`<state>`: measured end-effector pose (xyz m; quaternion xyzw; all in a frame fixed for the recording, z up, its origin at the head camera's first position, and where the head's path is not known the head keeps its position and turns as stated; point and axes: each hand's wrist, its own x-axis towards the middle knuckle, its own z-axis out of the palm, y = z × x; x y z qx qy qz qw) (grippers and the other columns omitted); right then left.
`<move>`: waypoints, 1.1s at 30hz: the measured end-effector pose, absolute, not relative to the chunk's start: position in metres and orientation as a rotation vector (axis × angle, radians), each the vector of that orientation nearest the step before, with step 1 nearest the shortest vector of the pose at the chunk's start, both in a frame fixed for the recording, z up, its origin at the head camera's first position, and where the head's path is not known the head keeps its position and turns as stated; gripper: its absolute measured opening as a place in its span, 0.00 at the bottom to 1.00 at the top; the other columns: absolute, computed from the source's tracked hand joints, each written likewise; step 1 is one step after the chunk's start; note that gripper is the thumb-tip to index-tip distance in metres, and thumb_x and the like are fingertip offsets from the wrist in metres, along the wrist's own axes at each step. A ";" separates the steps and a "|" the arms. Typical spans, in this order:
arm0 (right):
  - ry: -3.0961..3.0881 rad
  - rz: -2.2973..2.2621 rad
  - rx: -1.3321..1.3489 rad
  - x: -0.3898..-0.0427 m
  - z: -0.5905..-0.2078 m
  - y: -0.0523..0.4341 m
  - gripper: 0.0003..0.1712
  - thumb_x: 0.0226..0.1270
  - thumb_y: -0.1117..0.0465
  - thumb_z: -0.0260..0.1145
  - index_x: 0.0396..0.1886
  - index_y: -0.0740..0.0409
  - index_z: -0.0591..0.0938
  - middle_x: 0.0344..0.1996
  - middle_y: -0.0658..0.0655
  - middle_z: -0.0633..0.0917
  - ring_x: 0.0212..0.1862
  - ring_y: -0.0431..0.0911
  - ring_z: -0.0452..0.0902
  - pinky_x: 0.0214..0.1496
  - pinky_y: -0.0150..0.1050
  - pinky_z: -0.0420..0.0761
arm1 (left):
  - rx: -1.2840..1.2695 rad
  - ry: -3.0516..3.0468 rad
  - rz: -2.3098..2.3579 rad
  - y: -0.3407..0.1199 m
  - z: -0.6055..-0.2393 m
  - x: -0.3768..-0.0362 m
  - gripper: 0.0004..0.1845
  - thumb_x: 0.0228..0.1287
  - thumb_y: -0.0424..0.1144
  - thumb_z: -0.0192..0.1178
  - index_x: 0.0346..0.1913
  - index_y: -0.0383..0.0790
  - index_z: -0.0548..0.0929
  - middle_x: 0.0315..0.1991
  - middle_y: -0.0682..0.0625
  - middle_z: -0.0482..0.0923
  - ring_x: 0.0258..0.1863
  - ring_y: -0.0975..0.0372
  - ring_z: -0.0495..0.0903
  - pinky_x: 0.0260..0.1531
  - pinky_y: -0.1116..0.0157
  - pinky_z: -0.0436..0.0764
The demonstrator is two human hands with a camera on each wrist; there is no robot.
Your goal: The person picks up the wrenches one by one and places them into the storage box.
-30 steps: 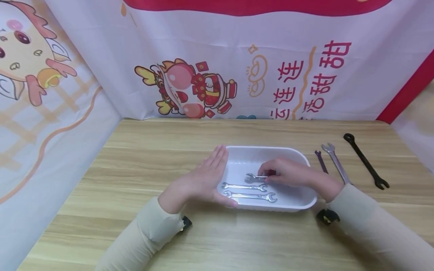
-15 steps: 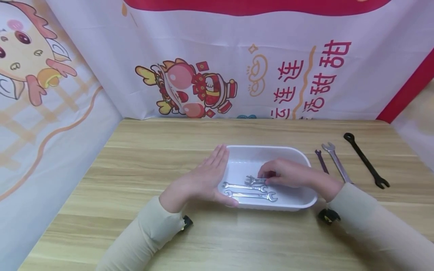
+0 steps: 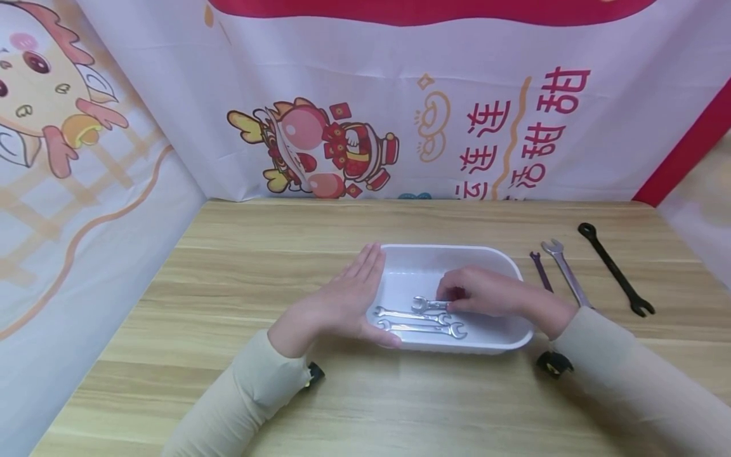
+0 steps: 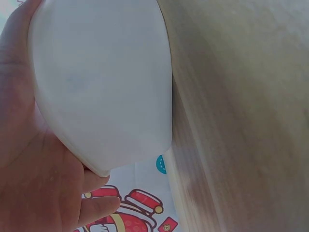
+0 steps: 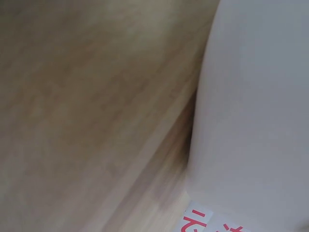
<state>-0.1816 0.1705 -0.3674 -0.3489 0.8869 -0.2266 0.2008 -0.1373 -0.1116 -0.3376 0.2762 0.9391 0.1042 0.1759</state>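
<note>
A white plastic tub [image 3: 497,343] stands on the table, and its outer wall fills much of both wrist views. My left hand [image 3: 342,298] lies against the tub's left end with straight fingers, the thumb along the near side. Inside the tub, my right hand [image 3: 480,292] pinches a silver open-end wrench [image 3: 425,304] low over the bottom; its right part is hidden by the fingers. Two silver double open-end wrenches, a slimmer one [image 3: 411,315] and a longer one [image 3: 422,328], lie side by side nearer the front wall. The right wrist view does not show my right hand.
Right of the tub lie a small dark wrench [image 3: 540,270], a silver wrench [image 3: 568,273] partly behind my right forearm, and a long black combination wrench [image 3: 617,270]. A printed cloth [image 3: 365,76] hangs behind the wooden table [image 3: 274,228].
The wrench in my right hand has shifted slightly towards the front of the tub, closer to the other two. My left hand stays in place on the tub.
</note>
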 end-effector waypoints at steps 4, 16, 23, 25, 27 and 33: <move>2.501 -0.618 -0.983 -0.181 -0.367 0.169 0.10 0.63 0.59 0.72 0.44 0.42 0.86 0.33 0.39 0.84 0.37 0.34 0.78 0.44 0.31 0.81 | 0.780 2.661 0.295 -0.111 -0.337 -0.138 0.77 0.42 0.81 0.61 0.79 0.38 0.30 0.80 0.47 0.18 0.80 0.56 0.22 0.78 0.54 0.41; 2.547 -0.571 -0.998 -0.178 -0.368 0.168 0.11 0.62 0.58 0.73 0.44 0.41 0.86 0.34 0.38 0.84 0.37 0.33 0.78 0.45 0.30 0.81 | 0.755 2.654 0.308 -0.111 -0.337 -0.138 0.78 0.39 0.83 0.60 0.79 0.40 0.30 0.79 0.49 0.17 0.79 0.58 0.21 0.78 0.54 0.42; 2.512 -0.577 -0.974 -0.178 -0.364 0.171 0.13 0.61 0.60 0.74 0.45 0.43 0.86 0.34 0.40 0.83 0.37 0.35 0.77 0.44 0.31 0.81 | 0.751 2.660 0.323 -0.111 -0.337 -0.138 0.78 0.39 0.83 0.60 0.79 0.41 0.30 0.80 0.50 0.18 0.79 0.59 0.21 0.78 0.55 0.42; 2.491 -0.585 -0.962 -0.177 -0.362 0.172 0.13 0.61 0.60 0.74 0.45 0.44 0.85 0.34 0.41 0.83 0.37 0.36 0.77 0.43 0.31 0.80 | 0.744 2.658 0.325 -0.111 -0.337 -0.137 0.78 0.39 0.83 0.61 0.79 0.41 0.30 0.80 0.50 0.18 0.79 0.59 0.21 0.78 0.55 0.42; 2.478 -0.590 -0.948 -0.176 -0.360 0.173 0.13 0.60 0.60 0.74 0.45 0.45 0.85 0.33 0.42 0.83 0.36 0.36 0.76 0.43 0.31 0.80 | 0.744 2.658 0.326 -0.111 -0.336 -0.137 0.77 0.39 0.82 0.61 0.79 0.41 0.30 0.80 0.49 0.19 0.80 0.58 0.22 0.78 0.54 0.42; 2.475 -0.578 -0.931 -0.174 -0.358 0.174 0.13 0.60 0.59 0.74 0.45 0.45 0.85 0.32 0.42 0.82 0.36 0.37 0.76 0.42 0.31 0.79 | 0.757 2.660 0.319 -0.111 -0.337 -0.137 0.77 0.40 0.82 0.62 0.80 0.41 0.32 0.81 0.48 0.22 0.80 0.57 0.24 0.79 0.54 0.44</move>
